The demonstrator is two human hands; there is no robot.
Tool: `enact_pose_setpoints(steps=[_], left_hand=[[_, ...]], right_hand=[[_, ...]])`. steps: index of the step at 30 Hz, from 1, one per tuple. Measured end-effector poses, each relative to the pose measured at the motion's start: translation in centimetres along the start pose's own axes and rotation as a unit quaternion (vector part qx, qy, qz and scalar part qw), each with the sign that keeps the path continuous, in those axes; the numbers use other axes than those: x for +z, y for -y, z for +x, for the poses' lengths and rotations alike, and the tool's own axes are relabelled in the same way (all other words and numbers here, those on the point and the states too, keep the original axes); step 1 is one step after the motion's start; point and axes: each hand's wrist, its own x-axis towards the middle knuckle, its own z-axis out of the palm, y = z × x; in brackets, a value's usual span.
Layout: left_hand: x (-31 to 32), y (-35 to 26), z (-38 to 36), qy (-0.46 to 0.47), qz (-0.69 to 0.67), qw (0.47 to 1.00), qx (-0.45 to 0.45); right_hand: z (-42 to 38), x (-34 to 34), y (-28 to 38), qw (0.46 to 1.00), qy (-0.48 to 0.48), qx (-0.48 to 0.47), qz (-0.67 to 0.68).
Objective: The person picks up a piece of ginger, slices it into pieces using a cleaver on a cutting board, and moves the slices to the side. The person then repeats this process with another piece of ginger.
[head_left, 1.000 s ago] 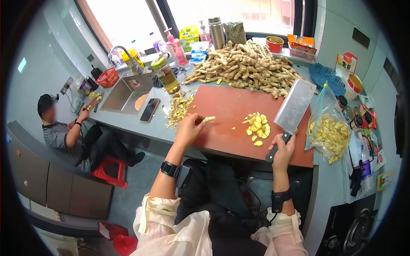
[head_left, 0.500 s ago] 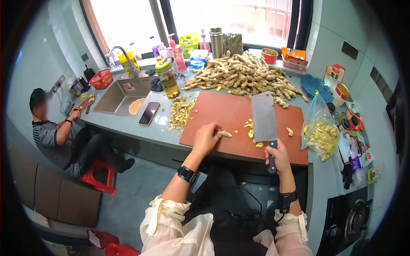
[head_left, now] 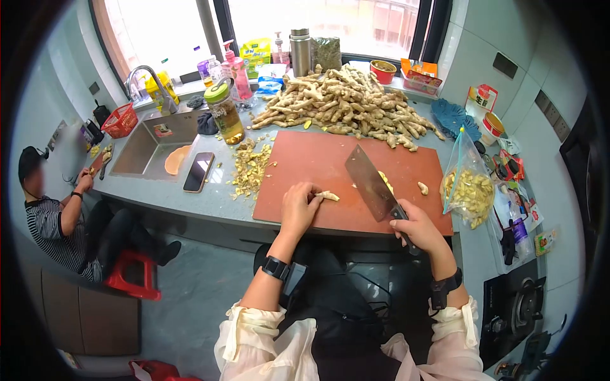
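Note:
On the reddish-brown cutting board (head_left: 298, 159), my left hand (head_left: 300, 204) pinches a small piece of ginger (head_left: 328, 195) by its left end. My right hand (head_left: 416, 223) is closed round the black handle of a cleaver (head_left: 370, 184). The wide blade slants up and left over the board, to the right of the ginger piece. It partly hides some cut ginger slices (head_left: 386, 180). Another ginger knob (head_left: 423, 188) lies near the board's right side. A large heap of whole ginger (head_left: 349, 101) is piled behind the board.
Ginger scraps (head_left: 249, 168) and a phone (head_left: 199, 172) lie left of the board, near the sink (head_left: 136, 152). A lidded bottle (head_left: 225, 117) stands behind them. A bag of sliced ginger (head_left: 469, 190) sits at right, above a stove (head_left: 513, 311). A seated person (head_left: 63, 222) works at far left.
The cleaver has swung from nearly upright to a leftward slant, its blade nearer the ginger piece. My left hand still holds that piece. The whole view has shifted slightly.

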Motion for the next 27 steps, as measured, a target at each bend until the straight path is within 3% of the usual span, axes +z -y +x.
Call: enact_pose_setpoints(steps=[10, 16, 19, 21, 27], left_hand=[[0.0, -0.2, -0.1, 0.000, 0.056, 0.998, 0.012], [0.0, -0.4, -0.1, -0.008, 0.055, 0.998, 0.008], [0.0, -0.2, 0.0, -0.002, 0.053, 0.999, 0.006], [0.0, -0.3, -0.2, 0.001, 0.054, 0.999, 0.002], [-0.4, -0.7, -0.1, -0.005, 0.048, 0.999, 0.003]], right_hand=[[1.9, 2.4, 3.8, 0.994, 0.038, 0.002, -0.102], [2.6, 2.9, 5.5, 0.968, 0.057, 0.001, -0.244], [3.1, 3.5, 5.5, 0.955, 0.078, 0.065, -0.279], [3.6, 3.9, 4.0, 0.940, 0.036, -0.044, -0.335], [4.0, 3.8, 4.0, 0.952, 0.027, -0.052, -0.299]])
